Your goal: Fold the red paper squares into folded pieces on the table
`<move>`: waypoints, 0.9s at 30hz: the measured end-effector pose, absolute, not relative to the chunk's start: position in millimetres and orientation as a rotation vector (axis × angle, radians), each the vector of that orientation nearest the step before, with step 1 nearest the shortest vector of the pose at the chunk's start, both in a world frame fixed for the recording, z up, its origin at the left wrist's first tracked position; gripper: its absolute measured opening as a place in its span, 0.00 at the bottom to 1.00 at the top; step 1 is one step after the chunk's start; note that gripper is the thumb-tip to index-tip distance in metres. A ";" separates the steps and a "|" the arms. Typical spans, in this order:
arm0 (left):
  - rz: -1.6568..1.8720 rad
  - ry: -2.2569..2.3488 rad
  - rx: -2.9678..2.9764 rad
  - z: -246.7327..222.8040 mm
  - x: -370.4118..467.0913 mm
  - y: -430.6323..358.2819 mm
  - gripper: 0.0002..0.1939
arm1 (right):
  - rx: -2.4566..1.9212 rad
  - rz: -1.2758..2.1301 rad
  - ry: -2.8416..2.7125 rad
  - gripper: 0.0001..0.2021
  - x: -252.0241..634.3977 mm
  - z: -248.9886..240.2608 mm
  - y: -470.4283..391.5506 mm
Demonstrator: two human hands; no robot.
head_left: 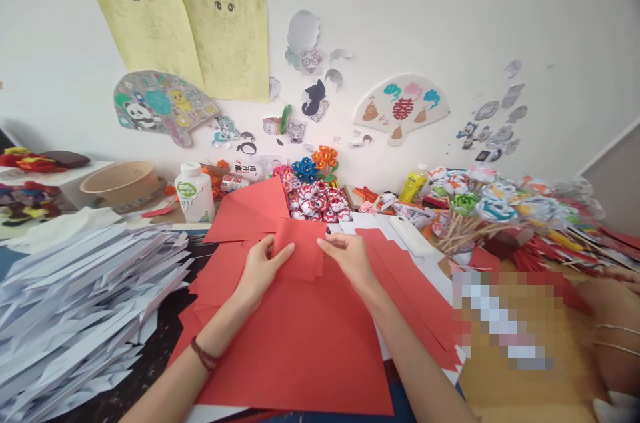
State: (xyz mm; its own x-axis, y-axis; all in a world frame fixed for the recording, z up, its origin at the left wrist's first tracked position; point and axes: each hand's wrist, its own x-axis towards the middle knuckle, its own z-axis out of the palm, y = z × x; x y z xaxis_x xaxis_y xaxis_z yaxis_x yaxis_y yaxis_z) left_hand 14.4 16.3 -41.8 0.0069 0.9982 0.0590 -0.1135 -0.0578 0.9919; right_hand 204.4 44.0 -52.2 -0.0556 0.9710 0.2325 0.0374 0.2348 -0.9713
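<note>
A small folded piece of red paper (301, 251) is held up in front of me between both hands. My left hand (266, 264) grips its left side, thumb on the front face and fingers behind. At the paper's upper right edge, my right hand (350, 259) pinches with thumb and index finger. Beneath the hands lies a large red sheet (300, 350), with more red sheets (220, 273) overlapping at its left. Another stack of red paper (413, 290) rests to the right over white sheets.
Folded white paper strips (90, 310) pile up at left. A white bottle (194, 193), a round basin (120, 183) and paper flowers (320, 202) line the back. Flowers on sticks (470, 203) lie at right, near another person's arm (613, 323). A pixelated patch hides part of the right table.
</note>
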 end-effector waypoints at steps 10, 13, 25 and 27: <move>1.323 1.373 1.399 -44.6 11.6 16.5 0.21 | -0.936 1.142 -1.500 0.17 200.0 -43.3 38.0; 1.344 1.406 1.421 -44.4 11.5 16.0 0.20 | -0.906 1.170 -1.551 0.18 200.1 -40.3 36.1; 1.359 1.545 1.534 -48.5 12.9 15.7 0.17 | -0.902 1.164 -1.641 0.20 199.1 -37.6 32.5; 1.361 1.535 1.532 -49.3 13.0 15.9 0.17 | -0.895 1.170 -1.638 0.20 199.1 -37.2 32.4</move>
